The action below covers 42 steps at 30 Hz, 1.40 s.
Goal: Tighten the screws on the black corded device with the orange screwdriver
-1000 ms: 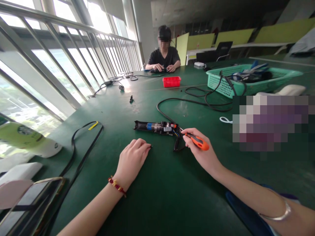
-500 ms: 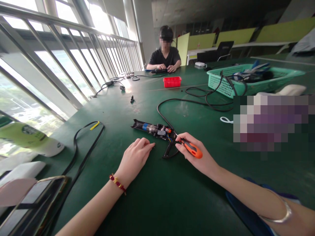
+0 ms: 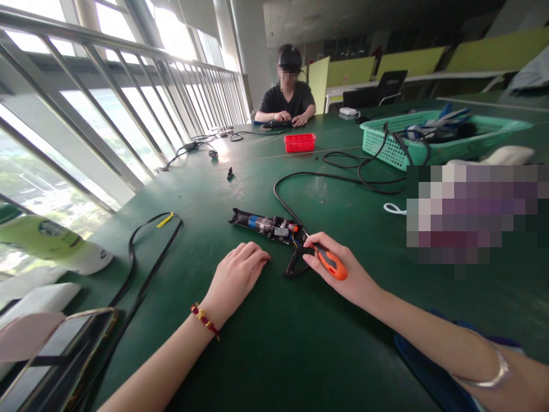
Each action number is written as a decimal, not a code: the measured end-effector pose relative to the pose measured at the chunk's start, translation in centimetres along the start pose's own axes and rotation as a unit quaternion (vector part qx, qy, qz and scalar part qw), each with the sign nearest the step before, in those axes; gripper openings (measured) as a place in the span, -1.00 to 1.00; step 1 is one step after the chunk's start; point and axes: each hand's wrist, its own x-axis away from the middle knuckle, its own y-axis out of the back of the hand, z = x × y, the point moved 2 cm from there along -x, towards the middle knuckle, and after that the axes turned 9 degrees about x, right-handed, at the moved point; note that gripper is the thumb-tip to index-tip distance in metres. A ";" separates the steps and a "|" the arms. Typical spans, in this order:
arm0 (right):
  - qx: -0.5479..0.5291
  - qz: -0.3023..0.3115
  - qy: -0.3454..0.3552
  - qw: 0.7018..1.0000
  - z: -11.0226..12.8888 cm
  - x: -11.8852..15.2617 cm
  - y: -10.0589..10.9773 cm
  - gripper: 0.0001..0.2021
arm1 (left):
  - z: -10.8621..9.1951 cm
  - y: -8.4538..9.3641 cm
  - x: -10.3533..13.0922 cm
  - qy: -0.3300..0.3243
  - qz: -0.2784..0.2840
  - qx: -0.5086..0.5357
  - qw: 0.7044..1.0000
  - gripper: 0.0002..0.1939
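Note:
An opened black power-tool housing (image 3: 244, 218) lies on the green table, with a blue-and-silver motor, a grey switch block and wires showing inside. My right hand (image 3: 338, 266) is closed round an orange-and-grey screwdriver (image 3: 333, 265). The screwdriver's shaft points at the handle end of the housing; its tip is too small to make out. Just in front of the housing, my left hand (image 3: 240, 272) rests on the table, its thumb and fingers pressed together. Whatever is between those fingertips, if anything, is hidden. A black cord (image 3: 295, 174) runs from the housing to the right.
Farther back are a red tray (image 3: 299, 143), a small black part (image 3: 230, 173) and a green basket (image 3: 397, 150) of tools. A black strap (image 3: 150, 274), a phone (image 3: 55, 349) and a cup (image 3: 51, 240) lie left. Across the table sits a person (image 3: 288, 97) handling a similar tool.
The screwdriver's handle has turned and dipped slightly toward me and to the left in my right hand. My left hand's fingers have curled in slightly. The housing stays in place.

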 end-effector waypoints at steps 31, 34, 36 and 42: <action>0.007 0.014 0.010 1.000 0.0 -0.1 0.0 -0.86 | 0.6 0.3 0.4 0.110 -0.093 0.074 0.987 -0.87; 0.009 0.018 0.012 1.000 0.0 -0.1 0.0 -0.86 | 0.7 0.3 0.4 0.113 -0.085 0.067 0.988 -0.87; 0.010 0.017 0.013 1.000 -0.1 -0.1 0.0 -0.86 | 0.8 0.3 0.4 0.109 -0.085 0.061 0.989 -0.86; 0.014 0.017 0.011 1.000 -0.1 0.0 -0.1 -0.85 | 0.9 0.1 -0.1 0.100 -0.068 0.054 0.991 -0.88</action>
